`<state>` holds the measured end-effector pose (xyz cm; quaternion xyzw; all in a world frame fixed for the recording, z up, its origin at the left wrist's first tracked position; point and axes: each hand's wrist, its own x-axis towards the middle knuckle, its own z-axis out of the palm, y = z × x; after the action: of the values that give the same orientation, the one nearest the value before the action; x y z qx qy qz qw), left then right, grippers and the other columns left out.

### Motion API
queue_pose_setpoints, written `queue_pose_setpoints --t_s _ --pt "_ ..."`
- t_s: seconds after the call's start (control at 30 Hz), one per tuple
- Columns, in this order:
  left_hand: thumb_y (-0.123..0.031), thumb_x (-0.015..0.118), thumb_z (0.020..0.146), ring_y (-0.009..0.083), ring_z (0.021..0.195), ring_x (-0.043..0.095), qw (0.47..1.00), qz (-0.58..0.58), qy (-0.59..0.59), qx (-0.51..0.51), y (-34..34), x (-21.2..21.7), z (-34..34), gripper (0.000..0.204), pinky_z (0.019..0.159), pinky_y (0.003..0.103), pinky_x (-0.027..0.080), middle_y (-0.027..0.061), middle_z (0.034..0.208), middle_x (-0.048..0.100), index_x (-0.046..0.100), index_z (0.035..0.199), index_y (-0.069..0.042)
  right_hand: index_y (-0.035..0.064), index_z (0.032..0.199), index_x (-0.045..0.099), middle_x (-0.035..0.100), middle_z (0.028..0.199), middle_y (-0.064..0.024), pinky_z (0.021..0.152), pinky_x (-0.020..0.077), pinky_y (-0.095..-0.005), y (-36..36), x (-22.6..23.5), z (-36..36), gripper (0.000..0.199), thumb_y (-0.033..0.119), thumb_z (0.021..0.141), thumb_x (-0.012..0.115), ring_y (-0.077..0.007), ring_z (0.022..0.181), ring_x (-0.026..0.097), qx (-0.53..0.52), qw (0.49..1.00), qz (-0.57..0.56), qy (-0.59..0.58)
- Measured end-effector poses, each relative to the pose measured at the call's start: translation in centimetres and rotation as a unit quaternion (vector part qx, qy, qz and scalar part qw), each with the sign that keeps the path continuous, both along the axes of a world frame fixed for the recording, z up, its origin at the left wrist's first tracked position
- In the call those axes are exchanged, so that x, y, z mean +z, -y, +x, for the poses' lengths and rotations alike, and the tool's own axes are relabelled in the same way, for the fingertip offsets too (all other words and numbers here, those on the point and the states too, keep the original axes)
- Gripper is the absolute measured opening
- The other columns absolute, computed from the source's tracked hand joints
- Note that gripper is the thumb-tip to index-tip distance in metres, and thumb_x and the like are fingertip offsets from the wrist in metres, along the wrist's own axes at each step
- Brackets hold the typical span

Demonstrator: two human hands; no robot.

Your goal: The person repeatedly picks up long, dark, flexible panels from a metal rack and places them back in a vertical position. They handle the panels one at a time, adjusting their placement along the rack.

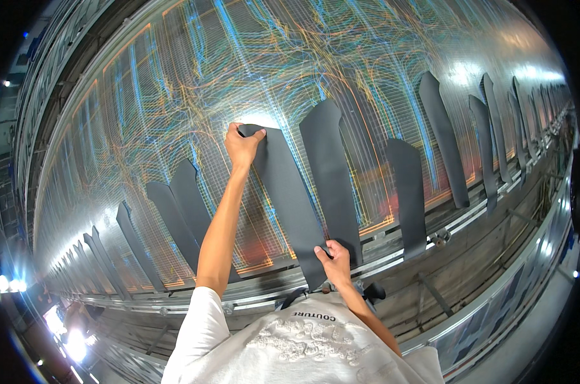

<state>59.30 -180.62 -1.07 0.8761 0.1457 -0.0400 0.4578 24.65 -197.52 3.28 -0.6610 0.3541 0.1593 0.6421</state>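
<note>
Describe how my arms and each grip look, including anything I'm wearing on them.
A plain white short sleeve covers your upper left arm. Your right forearm is bare too. Left grip and right grip are gloveless; no watch or cables show.

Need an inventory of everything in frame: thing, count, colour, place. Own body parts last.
held panel: 1, dark grey, centre, between the two hands
other panels: over a dozen, dark grey, in a row both sides of the held one; the far ones too small to count
work surface: 1, greyish, fills upper and middle view
lines: too many to count, blue, orange, yellow and green, all over the surface
rail: at least 1, silvery, along the near edge
lights: several, white, lower left
T-shirt: 1, white, bottom centre, worn
forearms: 2, bare, left and right of centre
left hand: 1, bare, at the held panel's far end
right hand: 1, bare, near its near end
</note>
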Motion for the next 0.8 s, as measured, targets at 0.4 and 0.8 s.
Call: queue_pose_setpoints --t_s 0.4,0.8 --pt "-0.03 0.092 0.062 0.0308 0.086 0.069 0.998 0.039 0.047 -0.013 -0.6 -2.2 0.6 0.063 0.079 0.04 0.054 0.0199 0.093 0.071 0.062 0.105 0.005 -0.0042 0.092 0.065 0.066 0.073 -0.003 0.051 0.0463 -0.0262 -0.1 -1.3 -4.4 0.028 0.023 0.096 0.07 -0.007 0.063 0.058 -0.06 0.996 0.013 -0.069" --pt "-0.027 0.092 0.065 0.0261 0.077 0.07 1.0 0.01 0.013 -0.01 0.2 -1.4 0.2 0.056 0.071 0.038 0.057 0.0165 0.091 0.071 0.061 0.101 0.002 -0.0062 0.078 0.067 0.06 0.058 -0.0029 0.045 0.0441 -0.0277 -0.8 -3.0 -4.7 0.036 0.026 0.094 0.071 -0.0092 0.046 0.055 -0.028 0.989 -0.132 -0.064"
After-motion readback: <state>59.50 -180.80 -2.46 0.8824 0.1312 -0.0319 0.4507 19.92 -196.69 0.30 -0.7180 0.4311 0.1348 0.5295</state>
